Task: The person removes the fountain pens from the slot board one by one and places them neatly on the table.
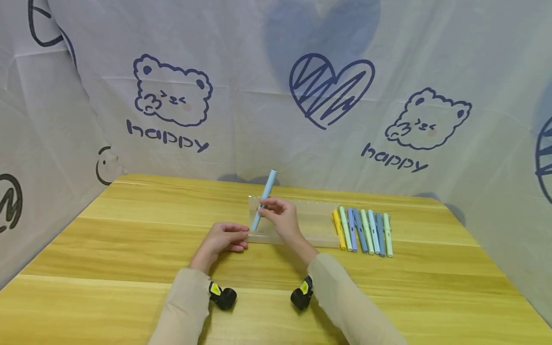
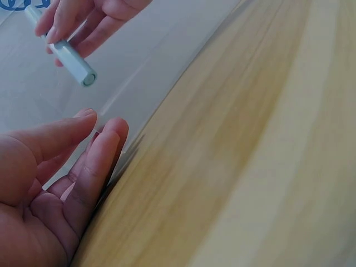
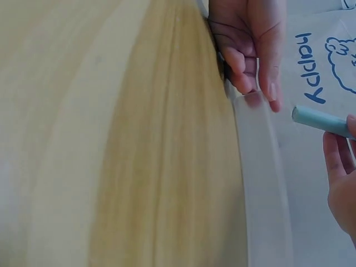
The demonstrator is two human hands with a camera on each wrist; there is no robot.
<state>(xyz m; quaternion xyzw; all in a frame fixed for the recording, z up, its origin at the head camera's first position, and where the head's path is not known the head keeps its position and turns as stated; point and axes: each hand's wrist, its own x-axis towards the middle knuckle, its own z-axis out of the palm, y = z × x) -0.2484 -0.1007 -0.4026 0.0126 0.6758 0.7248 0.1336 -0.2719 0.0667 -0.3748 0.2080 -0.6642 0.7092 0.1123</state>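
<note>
A light blue capped pen (image 1: 268, 185) is pinched between the thumb and fingers of my right hand (image 1: 283, 219). It leans upright over the left end of a clear plastic tray (image 1: 316, 221), with its lower end close to the tray's front lip. My left hand (image 1: 224, 238) pinches the tray's left front corner between thumb and fingers. In the left wrist view, the blunt end of the pen (image 2: 72, 62) points toward the left hand's thumb (image 2: 67, 133). From the right wrist, the tray's translucent front strip (image 3: 261, 183) runs away from the left fingertips.
Several capped pens lie side by side at the tray's right end, among them a yellow pen (image 1: 339, 230), a purple pen (image 1: 352, 230) and a pale green pen (image 1: 388, 235). A printed cloth (image 1: 250, 120) hangs behind the wooden table (image 1: 142, 239).
</note>
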